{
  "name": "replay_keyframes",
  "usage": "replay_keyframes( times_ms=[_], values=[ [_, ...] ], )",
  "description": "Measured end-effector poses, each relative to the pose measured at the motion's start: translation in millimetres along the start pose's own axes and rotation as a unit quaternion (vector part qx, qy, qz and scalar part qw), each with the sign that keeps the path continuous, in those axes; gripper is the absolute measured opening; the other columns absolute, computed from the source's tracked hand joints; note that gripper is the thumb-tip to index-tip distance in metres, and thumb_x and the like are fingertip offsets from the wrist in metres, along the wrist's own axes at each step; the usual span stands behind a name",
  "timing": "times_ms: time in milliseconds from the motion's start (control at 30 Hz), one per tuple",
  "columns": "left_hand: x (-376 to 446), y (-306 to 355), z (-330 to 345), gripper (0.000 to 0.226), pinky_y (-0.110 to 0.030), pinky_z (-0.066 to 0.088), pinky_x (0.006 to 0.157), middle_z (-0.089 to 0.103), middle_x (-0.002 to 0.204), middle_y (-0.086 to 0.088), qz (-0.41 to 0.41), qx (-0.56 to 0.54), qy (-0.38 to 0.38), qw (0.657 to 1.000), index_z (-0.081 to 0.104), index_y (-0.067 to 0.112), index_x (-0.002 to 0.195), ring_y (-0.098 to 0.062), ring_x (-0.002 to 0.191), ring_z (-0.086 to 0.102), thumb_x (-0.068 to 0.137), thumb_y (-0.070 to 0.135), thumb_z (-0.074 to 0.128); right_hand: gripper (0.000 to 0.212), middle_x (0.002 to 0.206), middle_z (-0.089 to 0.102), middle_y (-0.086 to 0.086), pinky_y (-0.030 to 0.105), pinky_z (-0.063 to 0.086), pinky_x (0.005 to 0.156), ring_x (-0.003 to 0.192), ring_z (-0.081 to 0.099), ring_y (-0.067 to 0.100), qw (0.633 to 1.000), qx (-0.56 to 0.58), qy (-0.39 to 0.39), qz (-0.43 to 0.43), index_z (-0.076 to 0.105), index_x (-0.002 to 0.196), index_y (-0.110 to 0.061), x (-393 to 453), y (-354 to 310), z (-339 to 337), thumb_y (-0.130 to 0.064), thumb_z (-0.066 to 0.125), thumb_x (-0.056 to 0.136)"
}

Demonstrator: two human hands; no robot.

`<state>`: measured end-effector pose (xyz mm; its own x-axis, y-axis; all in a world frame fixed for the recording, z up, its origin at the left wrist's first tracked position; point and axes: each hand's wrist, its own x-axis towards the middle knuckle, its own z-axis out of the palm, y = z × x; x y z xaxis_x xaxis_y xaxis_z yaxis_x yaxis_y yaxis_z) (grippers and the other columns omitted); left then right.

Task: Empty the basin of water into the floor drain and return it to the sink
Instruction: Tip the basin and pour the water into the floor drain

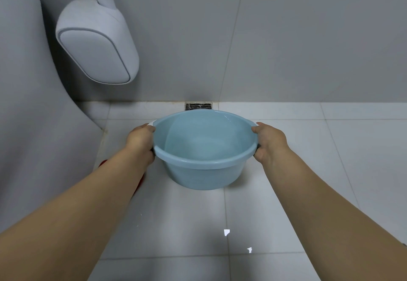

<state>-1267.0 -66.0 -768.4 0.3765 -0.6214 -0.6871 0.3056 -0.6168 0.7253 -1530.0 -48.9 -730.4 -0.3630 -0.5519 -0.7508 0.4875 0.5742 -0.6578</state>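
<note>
In the middle of the frame a light blue basin [204, 148] is held above the white tiled floor [286, 192], with water inside that reaches up toward its far rim. The left hand [141, 143] grips the rim on the left side of the frame with the thumb over the edge and the fingers curled under it, and the right hand [269, 142] grips the opposite rim in the same way. Just behind the basin, at the foot of the grey wall [286, 38], lies the floor drain [198, 106], and a pale wall-mounted fixture [97, 42] hangs in the upper left.
</note>
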Motion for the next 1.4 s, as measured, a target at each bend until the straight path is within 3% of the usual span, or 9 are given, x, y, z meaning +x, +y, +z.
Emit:
replay_keyframes(
  times_ms=[200,300,400,533,667,733,867,1033,1400],
  values=[
    [0,0,0,0.022,-0.035,0.053,0.066,0.065,0.099,-0.016,-0.001,-0.004,0.000,1.000,0.059,0.010,0.116,-0.027,0.072,0.062,0.101,0.005,0.043,0.052,0.125,0.064,0.012,0.039,0.057,0.075,0.084,0.066,0.027,1.000,-0.004,-0.003,-0.004,0.053,0.144,-0.010,1,0,0,0.007,0.052,0.095],
    [-1,1,1,0.022,-0.034,0.053,0.065,0.063,0.092,-0.012,0.000,-0.006,0.001,1.000,0.058,0.011,0.117,-0.026,0.072,0.061,0.101,0.006,0.044,0.044,0.109,0.066,0.008,0.040,0.057,0.078,0.081,0.065,0.026,1.000,-0.009,-0.005,-0.003,0.058,0.136,-0.009,1,0,0,0.006,0.052,0.095],
    [-2,1,1,0.020,-0.034,0.052,0.064,0.063,0.094,-0.014,0.004,-0.002,-0.002,1.000,0.057,0.010,0.115,-0.026,0.072,0.061,0.102,0.005,0.043,0.037,0.097,0.066,0.006,0.042,0.056,0.087,0.079,0.065,0.026,1.000,-0.012,-0.009,0.000,0.063,0.128,-0.008,1,0,-1,0.005,0.053,0.095],
    [-2,1,0,0.017,-0.035,0.052,0.066,0.064,0.105,-0.018,0.002,0.003,-0.004,1.000,0.059,0.009,0.102,-0.027,0.072,0.061,0.101,0.005,0.043,0.038,0.099,0.066,0.003,0.035,0.056,0.077,0.081,0.065,0.024,1.000,-0.012,-0.014,-0.001,0.062,0.129,-0.013,1,1,-2,0.001,0.054,0.095],
    [-2,2,1,0.017,-0.034,0.052,0.066,0.063,0.090,-0.013,0.002,-0.010,0.006,1.000,0.058,0.008,0.108,-0.027,0.072,0.061,0.101,0.004,0.044,0.011,0.092,0.066,0.004,0.032,0.049,0.068,0.076,0.059,0.024,1.000,-0.007,-0.011,0.008,0.064,0.098,-0.010,1,4,-5,-0.005,0.055,0.094],
    [-3,2,1,0.017,-0.035,0.052,0.065,0.062,0.087,-0.012,-0.001,-0.008,0.006,1.000,0.059,0.009,0.094,-0.027,0.070,0.060,0.101,0.004,0.044,0.008,0.086,0.066,0.003,0.034,0.049,0.074,0.074,0.059,0.023,1.000,0.005,-0.015,0.011,0.064,0.090,-0.010,1,6,-6,-0.011,0.057,0.095],
    [-7,4,2,0.018,-0.038,0.053,0.067,0.061,0.086,-0.011,-0.006,-0.008,0.009,1.000,0.057,0.010,0.091,-0.026,0.070,0.059,0.102,0.004,0.044,0.009,0.090,0.070,0.002,0.038,0.054,0.091,0.083,0.063,0.024,0.999,0.028,-0.036,0.002,0.069,0.092,-0.015,0,12,-8,-0.018,0.060,0.093],
    [-9,6,3,0.016,-0.035,0.053,0.063,0.062,0.087,-0.011,-0.010,-0.011,0.014,1.000,0.057,0.008,0.112,-0.026,0.069,0.061,0.100,0.004,0.047,0.039,0.120,0.071,0.002,0.035,0.056,0.091,0.098,0.069,0.023,0.998,0.046,-0.033,-0.029,0.063,0.133,-0.018,1,19,-10,-0.019,0.057,0.095],
    [-15,8,4,0.014,-0.036,0.053,0.065,0.061,0.083,-0.010,-0.016,-0.010,0.018,1.000,0.057,0.005,0.112,-0.024,0.067,0.060,0.100,0.006,0.049,0.040,0.122,0.069,0.006,0.043,0.056,0.096,0.106,0.068,0.029,0.998,0.041,0.017,-0.044,0.064,0.134,-0.014,2,16,-3,-0.009,0.051,0.097]
  ],
)
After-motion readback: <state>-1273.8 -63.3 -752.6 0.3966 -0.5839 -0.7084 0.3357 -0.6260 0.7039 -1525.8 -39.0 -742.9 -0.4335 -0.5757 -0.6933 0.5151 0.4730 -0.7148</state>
